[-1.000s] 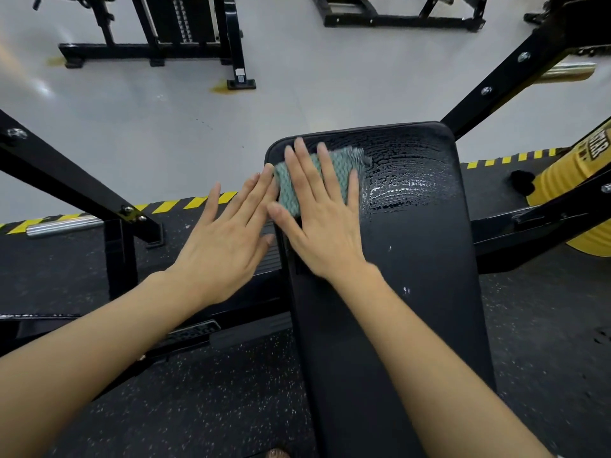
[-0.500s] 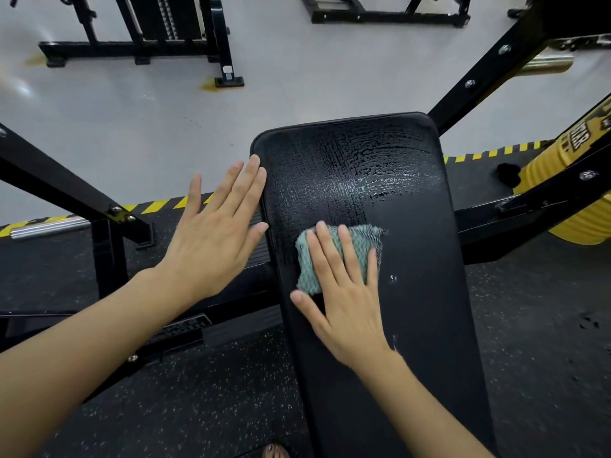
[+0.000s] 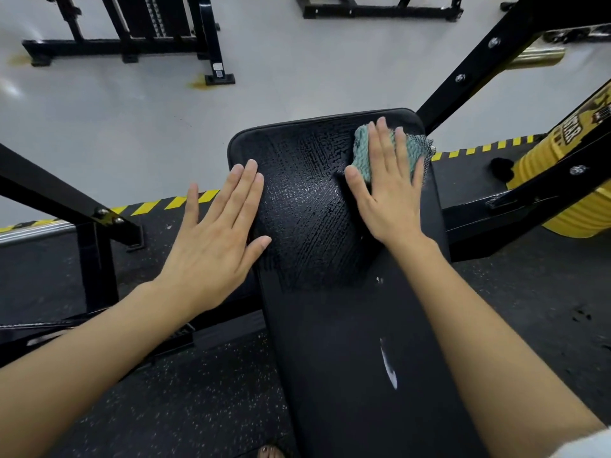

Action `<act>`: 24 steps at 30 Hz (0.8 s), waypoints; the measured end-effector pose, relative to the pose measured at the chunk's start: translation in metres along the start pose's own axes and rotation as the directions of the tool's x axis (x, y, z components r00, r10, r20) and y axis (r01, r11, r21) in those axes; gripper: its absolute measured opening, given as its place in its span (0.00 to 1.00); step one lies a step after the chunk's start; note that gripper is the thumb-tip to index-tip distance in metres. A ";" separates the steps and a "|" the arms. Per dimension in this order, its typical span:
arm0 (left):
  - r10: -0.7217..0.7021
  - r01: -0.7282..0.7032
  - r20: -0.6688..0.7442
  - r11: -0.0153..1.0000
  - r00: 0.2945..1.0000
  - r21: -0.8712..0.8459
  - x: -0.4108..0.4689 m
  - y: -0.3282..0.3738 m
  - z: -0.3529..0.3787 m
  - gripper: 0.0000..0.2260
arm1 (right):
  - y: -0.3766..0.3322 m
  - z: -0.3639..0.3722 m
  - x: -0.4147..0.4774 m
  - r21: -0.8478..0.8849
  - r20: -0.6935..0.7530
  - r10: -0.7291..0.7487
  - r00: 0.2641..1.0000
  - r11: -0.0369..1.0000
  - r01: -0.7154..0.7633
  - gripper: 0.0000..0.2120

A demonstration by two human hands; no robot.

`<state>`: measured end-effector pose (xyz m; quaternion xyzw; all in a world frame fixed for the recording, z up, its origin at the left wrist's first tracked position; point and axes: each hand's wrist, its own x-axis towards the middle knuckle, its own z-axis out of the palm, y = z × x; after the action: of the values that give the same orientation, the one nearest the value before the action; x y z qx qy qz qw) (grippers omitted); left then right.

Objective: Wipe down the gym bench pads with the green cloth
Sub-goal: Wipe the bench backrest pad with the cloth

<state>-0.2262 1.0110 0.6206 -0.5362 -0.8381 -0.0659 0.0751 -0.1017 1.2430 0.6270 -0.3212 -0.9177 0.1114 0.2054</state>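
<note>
While the right hand presses the green cloth on the far corner, the near half of the bench pad looks dry

The right hand lies flat on the cloth. Its fingers are straight and a little spread. They push the cloth down and do not curl round it. The cloth is bunched up at the far right corner of the pad, and a bit of it hangs over the right edge. The left hand is flat too, with straight fingers, and holds nothing. Its fingertips and thumb reach the left edge of the pad, but it is hard to tell if it leans on the pad or floats just over it.

The far part of the pad shines with wet streaks. A white smear sits on the dry near part. So the step looks like wiping the top end, with much of the job left. Next, the cloth likely needs to slide toward the person, pressed flat, to reach the dry part and the smear
</note>
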 end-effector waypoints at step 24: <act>0.007 -0.007 -0.025 1.000 1.000 -0.002 -0.001 -0.002 0.004 0.32 | 0.034 -0.009 0.031 0.002 0.010 -0.029 1.000 1.000 0.029 0.32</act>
<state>-0.2275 1.0102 0.6165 -0.5385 -0.8352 -0.0732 0.0850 -0.1014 1.2897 0.6336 -0.3071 -0.9232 0.1107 0.2028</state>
